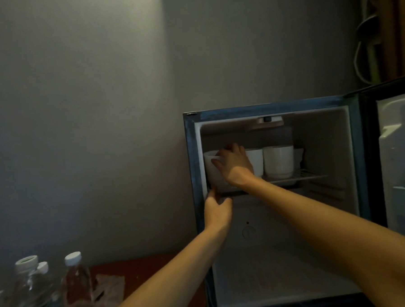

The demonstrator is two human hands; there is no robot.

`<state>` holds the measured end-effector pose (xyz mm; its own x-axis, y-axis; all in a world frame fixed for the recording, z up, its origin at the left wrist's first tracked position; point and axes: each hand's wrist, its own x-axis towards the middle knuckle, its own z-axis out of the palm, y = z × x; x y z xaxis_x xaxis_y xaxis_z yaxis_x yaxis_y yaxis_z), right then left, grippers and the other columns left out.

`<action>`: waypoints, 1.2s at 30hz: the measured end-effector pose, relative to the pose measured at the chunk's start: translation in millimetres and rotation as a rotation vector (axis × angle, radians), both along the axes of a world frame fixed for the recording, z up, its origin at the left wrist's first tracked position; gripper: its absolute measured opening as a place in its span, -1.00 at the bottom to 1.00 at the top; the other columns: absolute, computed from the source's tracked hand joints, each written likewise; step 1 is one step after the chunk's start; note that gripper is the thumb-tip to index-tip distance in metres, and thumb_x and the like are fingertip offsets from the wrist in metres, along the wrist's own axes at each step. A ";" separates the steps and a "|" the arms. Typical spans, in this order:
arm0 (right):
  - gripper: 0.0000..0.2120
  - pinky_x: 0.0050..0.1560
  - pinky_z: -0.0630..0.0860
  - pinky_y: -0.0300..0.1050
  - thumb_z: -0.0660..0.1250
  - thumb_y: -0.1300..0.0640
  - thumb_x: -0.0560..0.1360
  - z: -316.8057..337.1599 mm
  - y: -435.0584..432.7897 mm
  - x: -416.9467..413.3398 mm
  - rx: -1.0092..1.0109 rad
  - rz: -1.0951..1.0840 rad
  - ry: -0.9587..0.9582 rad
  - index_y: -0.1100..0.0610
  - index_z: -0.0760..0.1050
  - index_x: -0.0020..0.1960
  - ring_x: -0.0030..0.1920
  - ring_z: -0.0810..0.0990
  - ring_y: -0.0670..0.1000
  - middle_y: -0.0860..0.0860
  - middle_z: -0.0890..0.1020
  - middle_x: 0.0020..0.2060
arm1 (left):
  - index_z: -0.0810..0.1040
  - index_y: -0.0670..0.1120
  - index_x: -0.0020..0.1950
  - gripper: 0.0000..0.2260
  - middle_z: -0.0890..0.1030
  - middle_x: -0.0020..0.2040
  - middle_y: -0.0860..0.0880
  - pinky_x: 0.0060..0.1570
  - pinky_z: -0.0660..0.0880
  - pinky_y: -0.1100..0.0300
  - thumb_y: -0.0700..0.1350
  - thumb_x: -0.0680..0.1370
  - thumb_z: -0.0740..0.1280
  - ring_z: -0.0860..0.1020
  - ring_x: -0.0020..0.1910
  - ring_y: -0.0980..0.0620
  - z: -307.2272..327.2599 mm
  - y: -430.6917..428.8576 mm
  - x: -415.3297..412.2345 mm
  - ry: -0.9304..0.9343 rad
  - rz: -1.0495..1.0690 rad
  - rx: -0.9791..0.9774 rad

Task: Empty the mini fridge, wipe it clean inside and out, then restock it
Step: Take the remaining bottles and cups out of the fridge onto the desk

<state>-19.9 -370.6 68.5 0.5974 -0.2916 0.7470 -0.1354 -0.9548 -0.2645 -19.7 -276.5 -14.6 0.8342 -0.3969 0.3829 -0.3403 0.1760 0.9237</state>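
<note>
White cups point(278, 161) stand on the wire shelf point(310, 177) of the mini fridge point(265, 109); our right hand point(235, 163) curls its fingers round the leftmost cup point(210, 174). Our left hand point(217, 211) meets the shelf's front edge from below; whether it grips, we cannot tell. We judge emptying is under way: next, lift that cup clear without knocking its neighbours. Bottles point(75, 284), well below-left of the shelf, are blurred and cut off

Two slim forearms, bare from the near edge of view to the wrists, with no clothing in sight. Left hand point(217, 211) and right hand point(235, 164) likewise bare. Finer detail lost in dim light.
</note>
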 end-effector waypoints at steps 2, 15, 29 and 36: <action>-0.68 0.29 0.32 0.01 0.15 -0.04 0.62 -5.8 -0.4 -5.1 0.082 0.059 -0.055 0.10 0.47 0.27 0.34 0.26 0.13 0.13 0.30 0.33 | 0.37 -0.06 0.43 -0.61 0.55 0.24 -0.10 0.26 0.46 -0.06 -0.23 0.60 0.22 0.54 0.18 -0.09 -0.3 -2.3 0.3 0.055 0.004 -0.017; -0.71 0.22 0.30 -0.14 0.24 0.03 0.60 -30.5 -14.8 -23.7 0.099 0.209 -0.278 0.21 0.63 -0.05 0.34 0.31 0.03 0.06 0.40 0.31 | 0.29 -0.09 0.47 -0.61 0.56 0.17 -0.13 0.06 0.58 0.01 0.00 0.66 0.15 0.62 0.01 -0.12 15.9 -5.4 -9.5 0.244 -0.067 -0.112; -0.34 0.20 0.50 -0.04 0.44 0.30 0.42 -46.7 -16.1 -32.5 0.494 0.540 -0.444 -0.01 0.16 0.35 0.23 0.45 0.01 0.07 0.39 0.26 | 0.32 -0.15 0.44 -0.41 0.56 0.18 -0.24 0.03 0.59 -0.08 0.23 0.57 0.20 0.59 0.08 -0.21 34.3 -22.7 -4.3 0.435 -0.127 -0.228; -0.61 0.12 0.52 -0.05 0.34 0.25 0.52 -42.8 -8.1 -32.5 0.676 0.371 -0.484 0.09 0.36 0.31 0.12 0.52 -0.01 0.03 0.54 0.08 | 0.14 0.01 0.51 -0.44 0.53 0.21 -0.24 0.10 0.54 -0.18 0.17 0.58 0.23 0.56 0.12 -0.25 35.9 -27.0 -6.1 0.446 -0.090 -0.223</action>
<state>-52.4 -378.7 25.7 0.4055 -0.6105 0.6803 0.4212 -0.5357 -0.7318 -25.8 -303.4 21.2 0.9022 -0.4237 0.0809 0.1040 0.3958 0.9124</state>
